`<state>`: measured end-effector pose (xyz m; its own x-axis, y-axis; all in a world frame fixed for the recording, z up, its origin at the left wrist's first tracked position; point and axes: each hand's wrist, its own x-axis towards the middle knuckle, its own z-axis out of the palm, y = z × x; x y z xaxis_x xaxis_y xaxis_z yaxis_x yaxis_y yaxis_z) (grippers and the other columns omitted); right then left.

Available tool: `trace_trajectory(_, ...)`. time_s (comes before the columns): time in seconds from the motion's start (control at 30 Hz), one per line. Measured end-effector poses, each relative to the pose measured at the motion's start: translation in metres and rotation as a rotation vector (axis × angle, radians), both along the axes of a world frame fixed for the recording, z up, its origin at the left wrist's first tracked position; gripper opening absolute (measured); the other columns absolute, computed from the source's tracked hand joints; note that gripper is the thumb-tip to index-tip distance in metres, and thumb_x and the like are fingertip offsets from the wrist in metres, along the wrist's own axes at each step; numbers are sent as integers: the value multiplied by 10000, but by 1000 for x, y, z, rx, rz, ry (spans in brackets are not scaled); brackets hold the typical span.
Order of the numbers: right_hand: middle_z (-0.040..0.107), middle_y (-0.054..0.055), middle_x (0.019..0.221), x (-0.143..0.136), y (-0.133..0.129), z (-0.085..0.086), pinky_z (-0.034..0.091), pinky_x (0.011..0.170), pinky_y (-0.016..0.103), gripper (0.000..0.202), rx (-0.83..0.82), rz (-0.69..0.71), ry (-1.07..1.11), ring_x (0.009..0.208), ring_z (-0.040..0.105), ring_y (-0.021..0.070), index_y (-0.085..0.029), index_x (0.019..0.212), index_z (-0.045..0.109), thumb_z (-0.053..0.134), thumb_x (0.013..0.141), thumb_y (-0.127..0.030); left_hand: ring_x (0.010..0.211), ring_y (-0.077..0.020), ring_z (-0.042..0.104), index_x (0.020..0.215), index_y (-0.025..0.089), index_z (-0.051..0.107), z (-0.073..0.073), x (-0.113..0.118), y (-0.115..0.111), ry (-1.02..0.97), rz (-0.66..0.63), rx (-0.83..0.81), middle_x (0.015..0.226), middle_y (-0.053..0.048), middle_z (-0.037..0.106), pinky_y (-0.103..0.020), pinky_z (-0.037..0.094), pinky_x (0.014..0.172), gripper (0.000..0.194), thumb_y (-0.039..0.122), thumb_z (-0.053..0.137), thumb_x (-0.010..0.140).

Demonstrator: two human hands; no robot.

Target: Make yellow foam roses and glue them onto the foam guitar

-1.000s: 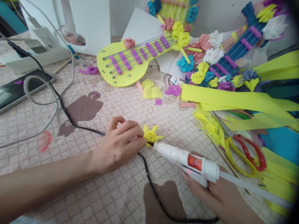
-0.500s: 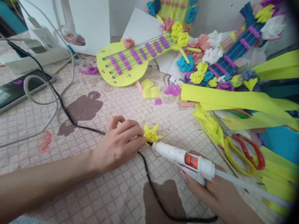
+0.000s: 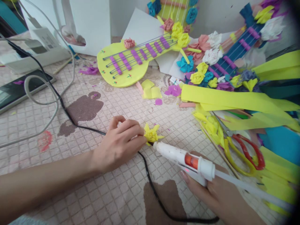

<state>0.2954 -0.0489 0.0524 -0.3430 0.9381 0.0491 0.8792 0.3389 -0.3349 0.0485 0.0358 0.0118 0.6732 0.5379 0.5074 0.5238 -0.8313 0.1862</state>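
Observation:
A small yellow paper flower point(image 3: 152, 133) lies near the middle of the patterned tablecloth point(image 3: 98, 193), with my left hand point(image 3: 122, 142) closed on its left edge. From the right, my right hand point(image 3: 217, 190) is wrapped round a white glue gun point(image 3: 175, 154), whose dark tip meets the flower's lower edge beside my left fingertips. A clear glue stick point(image 3: 253, 189) sticks out of the gun's back. The black cord point(image 3: 150, 181) runs under my left hand and loops toward the bottom edge.
A yellow paper guitar point(image 3: 124, 65) and a blue one point(image 3: 236, 56) with paper flowers lie at the back. Red and yellow scissors point(image 3: 250, 156) and yellow strips point(image 3: 222, 97) are at the right. A phone point(image 3: 30, 84) and power strip point(image 3: 30, 59) are at the left.

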Motion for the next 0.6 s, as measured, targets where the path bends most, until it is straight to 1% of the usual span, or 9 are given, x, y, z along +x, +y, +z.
trace_trajectory(0.1,560,-10,553,2,0,1,400,410,270,102,-20,-21,13,465,525,155,-246,775,570,527,816,-329,870,-163,555,846,205,591,-1,-1,0,-9,5,-10,861,12,637,-385,322,818,81,130,562,842)
trace_trajectory(0.2,531,-26,516,8,0,0,390,409,261,125,-46,3,37,435,503,140,-253,685,535,537,800,-301,873,-163,553,854,210,597,-1,-1,1,-16,7,-21,868,12,634,-380,323,816,81,139,557,850)
trace_trajectory(0.27,519,-36,507,13,-1,-1,383,405,254,135,-48,6,52,428,498,132,-255,662,515,545,789,-288,877,-164,550,859,212,601,-1,-1,1,-24,7,-35,870,9,633,-372,326,807,80,146,556,855)
trace_trajectory(0.37,515,-45,507,17,-2,-3,375,397,250,126,-36,-15,74,426,497,128,-255,672,504,563,776,-293,886,-167,537,860,215,609,-1,-1,1,-39,13,-87,891,1,632,-359,334,794,68,171,557,865)
trace_trajectory(0.47,532,-46,525,17,-2,-2,384,399,244,106,-24,-20,92,439,509,127,-254,701,508,569,778,-292,911,-173,521,863,215,616,-2,-1,2,-52,21,-170,957,-13,623,-350,345,800,60,206,558,874)
trace_trajectory(0.6,545,-48,543,17,-2,-1,449,475,258,99,-13,7,69,462,530,130,-246,718,510,564,787,-293,951,-179,514,888,205,619,-2,-1,4,-64,2,-282,1016,-33,609,-344,370,833,67,228,557,878)
